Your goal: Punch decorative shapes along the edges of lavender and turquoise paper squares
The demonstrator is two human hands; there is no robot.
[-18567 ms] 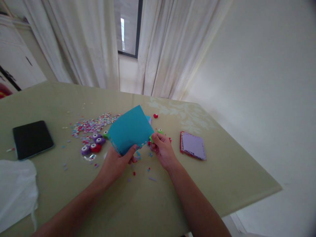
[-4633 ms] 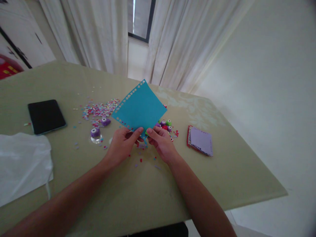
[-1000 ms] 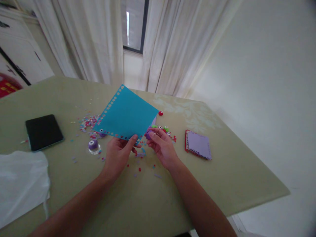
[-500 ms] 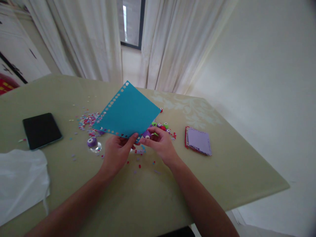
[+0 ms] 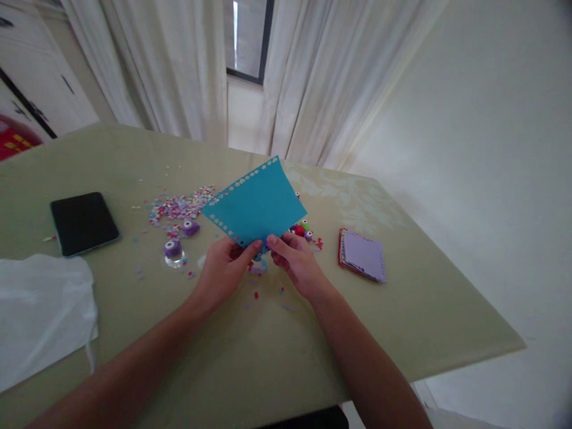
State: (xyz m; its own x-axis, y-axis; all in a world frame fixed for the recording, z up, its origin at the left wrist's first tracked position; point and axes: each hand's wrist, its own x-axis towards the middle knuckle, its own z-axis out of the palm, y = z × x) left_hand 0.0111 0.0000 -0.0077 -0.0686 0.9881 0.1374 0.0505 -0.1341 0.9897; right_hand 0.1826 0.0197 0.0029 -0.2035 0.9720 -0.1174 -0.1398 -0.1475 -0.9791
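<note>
A square sheet of blue paper [image 5: 259, 205] is tilted up in front of me, with rows of small punched holes along its upper-left and lower-left edges. My left hand [image 5: 223, 265] pinches its bottom edge between thumb and fingers. My right hand [image 5: 297, 262] is closed around a small purple paper punch [image 5: 267, 244] at the lower corner of the sheet; fingers hide most of it. Left of my hands lie a purple punch [image 5: 172, 248] with a clear base and another purple punch [image 5: 190, 227]. Behind the right hand, several coloured punches [image 5: 300, 229] sit partly covered.
Punched confetti [image 5: 181, 207] is heaped at left, with loose bits scattered below my hands. A stack of punched paper [image 5: 364, 256] lies to the right. A black tablet-like device [image 5: 84, 223] and a white drawstring bag [image 5: 44, 316] are on the left of the table [image 5: 429, 298].
The blue sheet has turned clockwise and shifted right between my hands. My right fingers have closed further over the purple punch. The camera view has shifted slightly.
</note>
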